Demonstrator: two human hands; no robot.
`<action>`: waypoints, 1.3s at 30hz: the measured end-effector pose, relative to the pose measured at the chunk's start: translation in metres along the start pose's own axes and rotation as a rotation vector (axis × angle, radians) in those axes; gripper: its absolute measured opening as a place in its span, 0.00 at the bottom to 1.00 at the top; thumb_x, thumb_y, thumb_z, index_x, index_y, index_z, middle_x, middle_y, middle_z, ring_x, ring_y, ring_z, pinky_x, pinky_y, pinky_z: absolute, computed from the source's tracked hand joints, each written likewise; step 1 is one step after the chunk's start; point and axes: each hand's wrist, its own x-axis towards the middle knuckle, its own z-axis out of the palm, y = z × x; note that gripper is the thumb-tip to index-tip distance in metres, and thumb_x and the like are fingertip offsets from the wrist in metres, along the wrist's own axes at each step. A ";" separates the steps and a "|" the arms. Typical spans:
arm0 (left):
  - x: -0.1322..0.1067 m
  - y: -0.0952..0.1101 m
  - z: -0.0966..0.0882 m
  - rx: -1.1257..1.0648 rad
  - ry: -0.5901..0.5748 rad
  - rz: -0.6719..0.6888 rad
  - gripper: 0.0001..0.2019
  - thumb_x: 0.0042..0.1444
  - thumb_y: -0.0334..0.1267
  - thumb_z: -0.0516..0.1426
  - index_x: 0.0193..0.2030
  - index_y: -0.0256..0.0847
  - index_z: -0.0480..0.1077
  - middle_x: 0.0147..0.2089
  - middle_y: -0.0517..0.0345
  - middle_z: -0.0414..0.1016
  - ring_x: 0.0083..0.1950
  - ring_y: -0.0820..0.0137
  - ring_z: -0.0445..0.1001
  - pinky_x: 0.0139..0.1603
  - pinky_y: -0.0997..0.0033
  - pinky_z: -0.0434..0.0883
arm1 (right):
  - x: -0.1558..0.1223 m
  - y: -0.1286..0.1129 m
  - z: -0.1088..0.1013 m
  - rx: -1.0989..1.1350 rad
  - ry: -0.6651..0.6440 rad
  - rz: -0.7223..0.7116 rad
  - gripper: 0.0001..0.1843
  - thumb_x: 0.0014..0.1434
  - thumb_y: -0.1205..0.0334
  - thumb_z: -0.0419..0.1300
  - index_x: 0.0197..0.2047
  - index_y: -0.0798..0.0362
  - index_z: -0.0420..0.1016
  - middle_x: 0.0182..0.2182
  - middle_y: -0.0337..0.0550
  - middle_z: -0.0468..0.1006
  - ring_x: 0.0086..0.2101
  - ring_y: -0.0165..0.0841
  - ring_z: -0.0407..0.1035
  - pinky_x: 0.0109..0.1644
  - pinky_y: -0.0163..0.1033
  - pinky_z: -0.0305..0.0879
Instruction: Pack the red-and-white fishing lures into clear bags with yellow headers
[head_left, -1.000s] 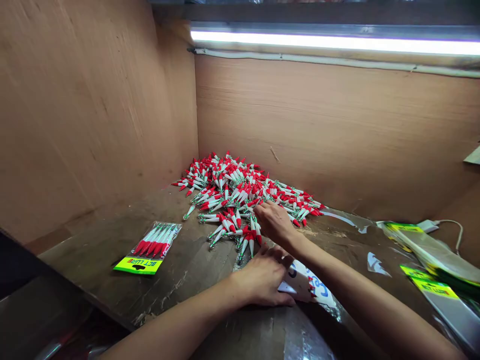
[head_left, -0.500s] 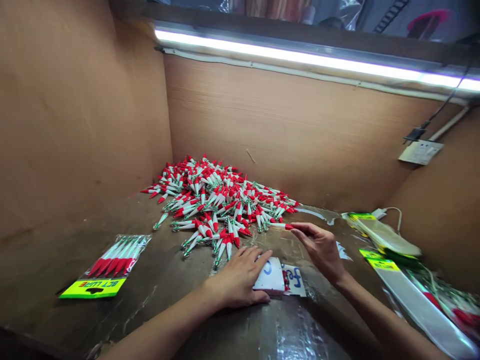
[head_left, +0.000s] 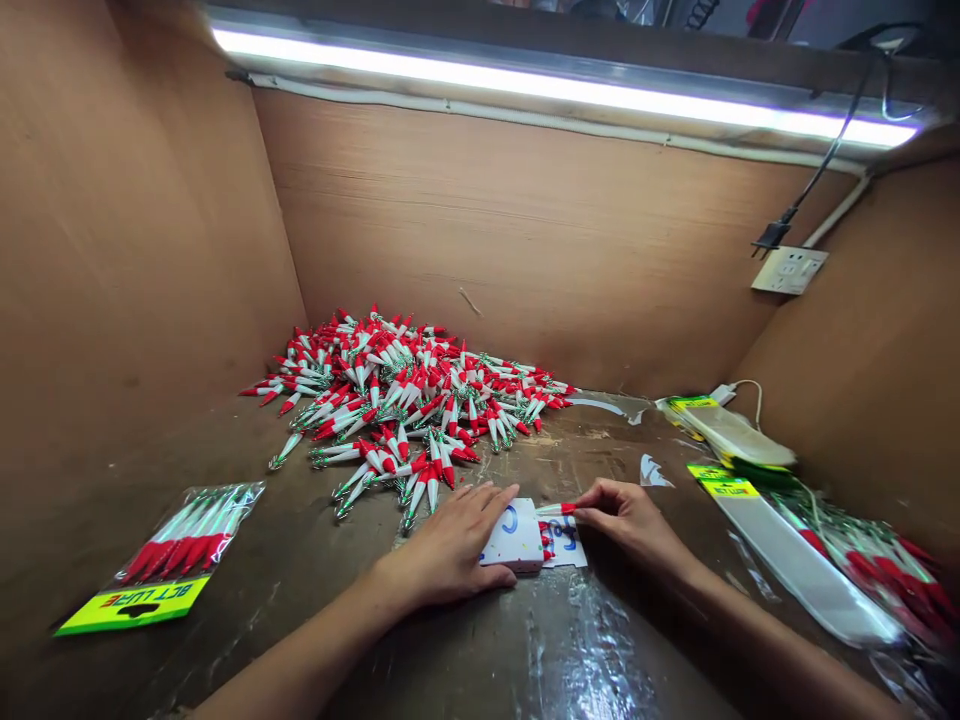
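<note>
My left hand [head_left: 450, 545] lies flat, fingers stretched, on a small white block with blue writing [head_left: 517, 540] on the brown bench. My right hand [head_left: 626, 520] pinches one red-and-white lure [head_left: 556, 509] by its red end and holds it over the right part of that block, where another lure lies. A large pile of the same red-and-white lures [head_left: 405, 395] spreads behind both hands, against the back wall.
A sealed clear bag of lures with a yellow-green header card [head_left: 161, 560] lies at the left. Stacks of clear bags with yellow-green headers [head_left: 757, 500] sit at the right. A wall socket [head_left: 789, 270] and a light strip [head_left: 555, 90] are on the wooden walls.
My right hand took one lure from the pile and brought it down to the white block. The left hand stayed on the block. The camera view swung to the right.
</note>
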 end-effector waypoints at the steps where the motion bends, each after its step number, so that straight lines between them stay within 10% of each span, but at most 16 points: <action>1: 0.000 -0.001 0.001 -0.003 0.005 0.005 0.50 0.52 0.57 0.64 0.75 0.49 0.42 0.73 0.47 0.55 0.73 0.51 0.54 0.71 0.48 0.54 | 0.004 0.000 0.008 0.013 -0.041 -0.006 0.15 0.61 0.49 0.63 0.39 0.54 0.80 0.35 0.44 0.82 0.35 0.36 0.75 0.39 0.37 0.70; 8: 0.000 0.001 0.001 0.024 0.003 0.014 0.52 0.51 0.57 0.65 0.75 0.46 0.42 0.73 0.45 0.56 0.72 0.50 0.56 0.71 0.46 0.54 | 0.041 -0.014 0.012 -0.221 -0.332 -0.325 0.09 0.59 0.55 0.66 0.41 0.46 0.84 0.47 0.45 0.80 0.48 0.40 0.72 0.54 0.43 0.65; 12: -0.002 0.003 0.002 0.062 0.015 0.009 0.54 0.51 0.59 0.64 0.75 0.44 0.40 0.74 0.42 0.51 0.74 0.47 0.50 0.71 0.44 0.52 | 0.070 -0.032 0.010 -0.220 -0.185 -0.280 0.12 0.66 0.55 0.58 0.42 0.50 0.83 0.39 0.44 0.81 0.39 0.36 0.74 0.45 0.39 0.67; 20: -0.004 0.006 0.000 0.017 0.090 0.055 0.43 0.52 0.57 0.65 0.70 0.43 0.53 0.69 0.44 0.61 0.69 0.46 0.59 0.68 0.50 0.59 | 0.130 -0.122 0.119 -0.631 -0.272 -0.540 0.10 0.63 0.56 0.61 0.40 0.50 0.82 0.36 0.45 0.80 0.40 0.37 0.71 0.42 0.37 0.62; 26: -0.007 0.009 -0.003 -0.001 0.047 0.008 0.44 0.52 0.59 0.63 0.69 0.41 0.54 0.65 0.41 0.65 0.64 0.44 0.66 0.62 0.50 0.66 | 0.159 -0.125 0.159 -0.670 -0.339 -0.528 0.07 0.56 0.58 0.67 0.35 0.52 0.82 0.32 0.44 0.78 0.36 0.36 0.70 0.36 0.35 0.58; 33: -0.005 0.007 0.004 0.038 0.081 0.022 0.51 0.50 0.60 0.64 0.74 0.43 0.45 0.70 0.41 0.58 0.69 0.42 0.58 0.67 0.45 0.58 | 0.176 -0.132 0.143 -0.283 -0.405 -0.419 0.21 0.65 0.46 0.57 0.39 0.56 0.80 0.29 0.39 0.75 0.27 0.27 0.63 0.30 0.33 0.56; 39: -0.008 0.004 -0.004 0.088 0.088 0.023 0.51 0.50 0.64 0.62 0.73 0.40 0.47 0.70 0.39 0.59 0.71 0.46 0.55 0.71 0.46 0.51 | 0.156 -0.109 0.071 0.228 -0.438 -0.095 0.26 0.59 0.39 0.61 0.42 0.56 0.79 0.31 0.40 0.77 0.26 0.26 0.62 0.28 0.32 0.56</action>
